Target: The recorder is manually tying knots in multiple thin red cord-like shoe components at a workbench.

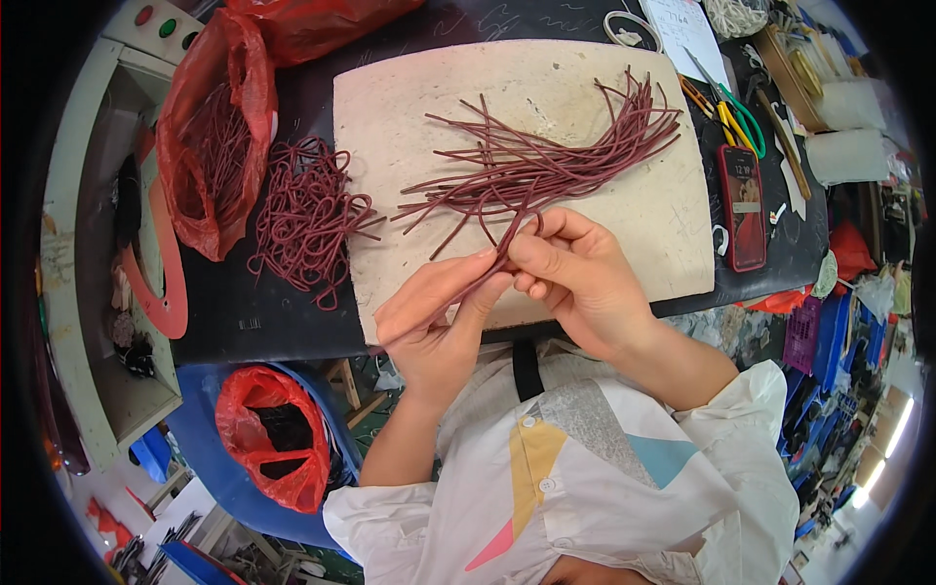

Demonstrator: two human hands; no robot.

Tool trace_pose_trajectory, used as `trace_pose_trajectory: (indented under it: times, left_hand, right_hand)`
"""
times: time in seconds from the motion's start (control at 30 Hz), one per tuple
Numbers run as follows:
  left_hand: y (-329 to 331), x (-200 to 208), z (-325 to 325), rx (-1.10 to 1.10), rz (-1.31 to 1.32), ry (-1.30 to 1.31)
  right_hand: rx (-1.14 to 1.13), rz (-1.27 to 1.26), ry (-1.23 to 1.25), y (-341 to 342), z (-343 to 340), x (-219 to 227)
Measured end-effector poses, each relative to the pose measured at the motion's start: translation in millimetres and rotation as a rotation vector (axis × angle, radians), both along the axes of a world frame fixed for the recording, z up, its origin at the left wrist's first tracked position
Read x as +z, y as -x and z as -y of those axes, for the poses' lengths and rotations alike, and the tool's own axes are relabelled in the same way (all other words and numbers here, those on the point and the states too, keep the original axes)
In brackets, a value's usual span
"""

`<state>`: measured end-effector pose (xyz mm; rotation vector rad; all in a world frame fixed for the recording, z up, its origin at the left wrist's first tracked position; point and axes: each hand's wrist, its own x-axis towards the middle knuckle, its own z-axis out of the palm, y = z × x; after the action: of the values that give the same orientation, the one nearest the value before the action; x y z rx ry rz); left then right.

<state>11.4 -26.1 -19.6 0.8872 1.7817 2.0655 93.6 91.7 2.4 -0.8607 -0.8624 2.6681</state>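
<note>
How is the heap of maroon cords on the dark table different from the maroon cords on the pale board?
The heap on the dark table is tangled and curled; the cords on the pale board lie longer and fanned out. No hand touches the heap; both hands, left hand and right hand, hold the board cords' ends. Both are maroon.

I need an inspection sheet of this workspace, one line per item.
Surface: dark table with a pale board on it.
Job's things: loose maroon cords on the board; a tangled pile beside it.
Clutter: red bag with more cords, scissors, phone, paper.
Grips: left hand and right hand both pinch one cord.
Cables: nothing seen.
Surroundings: red-lined bin below, switch box at the far left.
</note>
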Motion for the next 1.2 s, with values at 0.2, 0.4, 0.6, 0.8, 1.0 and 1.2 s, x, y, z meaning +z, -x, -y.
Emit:
trace_pose_trajectory:
  times: [0.2,0.4,0.6,0.8,1.0,1.2]
  left_hand:
    - [7.4,9.8,9.9,-0.169,0.411,0.152]
    - [1.6,15.8,11.4,-0.528,0.589,0.374]
    - [5.4,15.7,21.5,-0.209,0.635,0.046]
    - [8.0,-2.5,2.5,0.064,0.491,-0.059]
    - [16.3,3.2,10.4,-0.256,0.502,0.084]
    - [21.5,8.3,13.2,-0.462,0.630,0.045]
  right_hand:
    - [-0.139,0.083,-0.902,10.2,-7.8,-9.0]
    - [0.494,-0.166,-0.911,30.3,-28.3,20.2]
    - [0.263,0.008,-0.711,31.4,-46.5,14.3]
    - [-0.289,-0.297,-2.102,13.0,-2.5,-29.4]
    - [-0.037,-0.113,-1.715,15.6,-14.2,-6.8]
    - [0.371,-0.121,-0.476,11.5,-18.2,-2.1]
